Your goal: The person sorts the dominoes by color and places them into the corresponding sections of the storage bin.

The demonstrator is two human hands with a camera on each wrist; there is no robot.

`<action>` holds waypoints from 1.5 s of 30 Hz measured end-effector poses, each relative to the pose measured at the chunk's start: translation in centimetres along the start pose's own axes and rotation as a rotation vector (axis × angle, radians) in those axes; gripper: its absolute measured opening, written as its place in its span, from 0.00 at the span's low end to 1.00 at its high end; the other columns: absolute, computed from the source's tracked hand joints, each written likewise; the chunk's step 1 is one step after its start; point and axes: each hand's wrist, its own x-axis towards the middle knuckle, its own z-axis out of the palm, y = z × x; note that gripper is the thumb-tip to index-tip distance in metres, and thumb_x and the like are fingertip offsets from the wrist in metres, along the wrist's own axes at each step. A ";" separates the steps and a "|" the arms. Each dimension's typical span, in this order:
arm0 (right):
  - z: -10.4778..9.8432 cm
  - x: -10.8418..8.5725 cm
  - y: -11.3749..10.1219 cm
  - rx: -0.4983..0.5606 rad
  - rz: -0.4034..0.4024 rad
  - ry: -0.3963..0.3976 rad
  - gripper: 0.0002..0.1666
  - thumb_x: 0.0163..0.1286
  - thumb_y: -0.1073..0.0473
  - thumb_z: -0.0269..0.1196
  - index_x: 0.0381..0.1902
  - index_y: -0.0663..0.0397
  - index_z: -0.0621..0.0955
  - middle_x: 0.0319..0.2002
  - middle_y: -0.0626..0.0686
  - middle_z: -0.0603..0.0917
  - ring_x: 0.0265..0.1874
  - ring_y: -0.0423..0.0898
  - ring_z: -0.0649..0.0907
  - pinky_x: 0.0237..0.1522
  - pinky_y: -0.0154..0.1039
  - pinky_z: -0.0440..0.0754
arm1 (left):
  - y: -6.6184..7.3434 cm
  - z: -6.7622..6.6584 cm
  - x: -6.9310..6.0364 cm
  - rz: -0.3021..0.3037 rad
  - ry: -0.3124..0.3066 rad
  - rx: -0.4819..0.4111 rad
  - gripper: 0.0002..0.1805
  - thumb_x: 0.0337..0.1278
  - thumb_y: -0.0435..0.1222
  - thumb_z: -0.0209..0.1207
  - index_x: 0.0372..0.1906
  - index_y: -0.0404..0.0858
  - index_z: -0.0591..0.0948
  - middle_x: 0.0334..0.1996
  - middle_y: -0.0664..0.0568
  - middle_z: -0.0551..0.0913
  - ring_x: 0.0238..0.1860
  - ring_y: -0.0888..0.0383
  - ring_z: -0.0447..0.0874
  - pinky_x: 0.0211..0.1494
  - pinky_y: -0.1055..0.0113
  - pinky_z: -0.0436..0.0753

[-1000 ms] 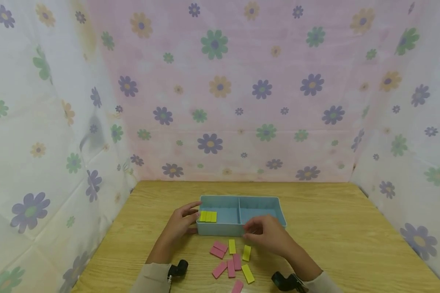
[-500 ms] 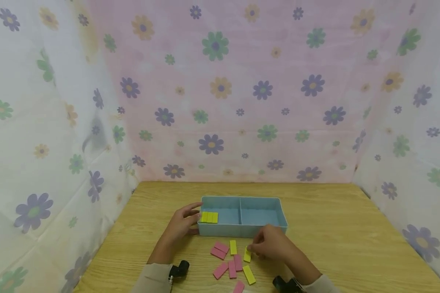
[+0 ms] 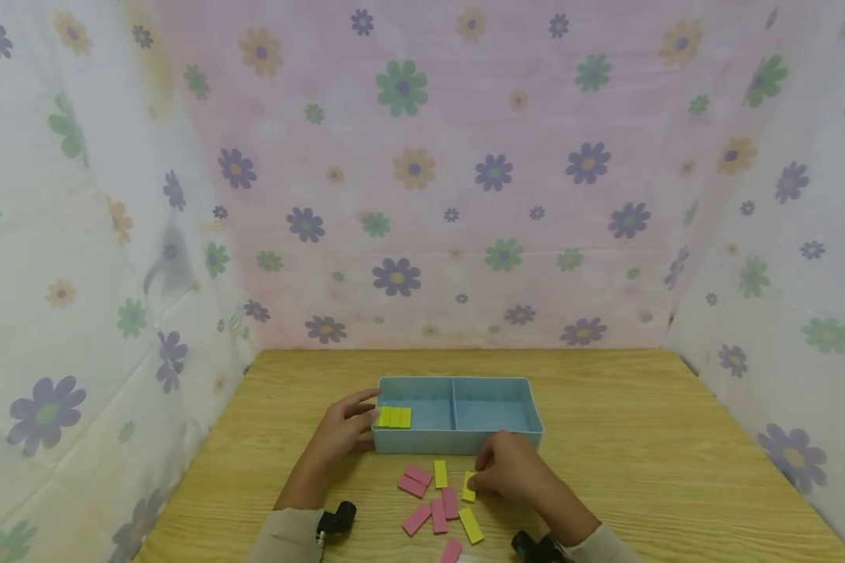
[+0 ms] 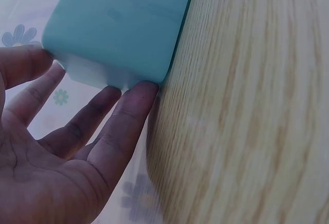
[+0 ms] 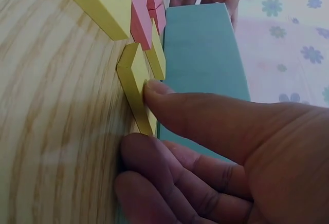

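Our left fingers spread against the box; our right fingers pinch a yellow block. We judge it light, stiff, best held edgewise.

No readable text or labels

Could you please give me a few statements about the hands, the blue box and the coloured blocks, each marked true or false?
1. The left hand touches the left end of the blue box. True.
2. A divider splits the blue box into two compartments. True.
3. Yellow blocks sit in the right compartment. False: they sit in the left compartment.
4. Pink blocks lie on the table. True.
5. The right hand has its thumb on a pink block. False: the thumb is on a yellow block.
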 end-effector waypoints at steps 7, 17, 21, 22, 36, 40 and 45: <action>-0.4 0.1 0.1 0.006 0.015 -0.016 0.12 0.51 0.59 0.82 0.30 0.55 0.89 0.26 0.46 0.86 0.25 0.42 0.82 0.25 0.39 0.81 | -0.1 -0.1 0.0 0.000 0.005 -0.006 0.27 0.76 0.35 0.57 0.76 0.43 0.72 0.71 0.30 0.71 0.64 0.34 0.80 0.51 0.44 0.89; -0.9 -0.1 0.4 0.070 -0.012 -0.057 0.09 0.53 0.66 0.79 0.32 0.57 0.89 0.25 0.47 0.86 0.25 0.43 0.83 0.26 0.39 0.81 | -0.3 -0.1 0.1 0.006 -0.001 0.001 0.27 0.77 0.35 0.57 0.76 0.44 0.72 0.70 0.31 0.71 0.64 0.35 0.81 0.51 0.45 0.89; -1.2 0.0 0.4 0.057 0.003 -0.074 0.09 0.55 0.64 0.79 0.33 0.56 0.89 0.26 0.47 0.86 0.26 0.43 0.83 0.27 0.39 0.82 | -0.2 -0.1 0.1 0.008 -0.001 0.008 0.27 0.77 0.35 0.56 0.76 0.44 0.71 0.70 0.31 0.71 0.64 0.35 0.80 0.51 0.46 0.89; -1.2 0.0 0.3 0.044 0.003 -0.070 0.09 0.55 0.63 0.79 0.33 0.56 0.89 0.27 0.47 0.87 0.27 0.43 0.83 0.28 0.39 0.82 | -0.2 -0.2 0.1 0.012 0.000 0.012 0.27 0.77 0.35 0.56 0.76 0.43 0.71 0.70 0.31 0.71 0.64 0.35 0.80 0.51 0.46 0.89; -0.6 -0.6 0.2 0.002 0.010 -0.051 0.12 0.50 0.59 0.83 0.24 0.52 0.88 0.22 0.46 0.84 0.22 0.43 0.82 0.24 0.38 0.80 | -0.9 -0.2 0.3 -0.001 -0.003 0.007 0.27 0.77 0.37 0.57 0.76 0.44 0.72 0.71 0.31 0.70 0.64 0.36 0.80 0.50 0.47 0.90; -0.4 -0.5 0.3 0.017 0.027 -0.061 0.12 0.50 0.59 0.82 0.25 0.52 0.87 0.23 0.46 0.84 0.22 0.43 0.81 0.23 0.39 0.80 | -0.8 -0.1 0.3 0.001 -0.002 0.007 0.27 0.77 0.37 0.57 0.76 0.44 0.72 0.71 0.31 0.70 0.65 0.35 0.80 0.50 0.47 0.90; -0.6 -0.1 0.1 0.047 0.020 -0.075 0.11 0.51 0.61 0.81 0.26 0.53 0.87 0.23 0.47 0.84 0.20 0.43 0.82 0.23 0.39 0.81 | -0.5 -0.3 0.4 0.006 0.003 0.011 0.26 0.77 0.36 0.57 0.76 0.44 0.72 0.71 0.31 0.70 0.64 0.36 0.80 0.51 0.47 0.89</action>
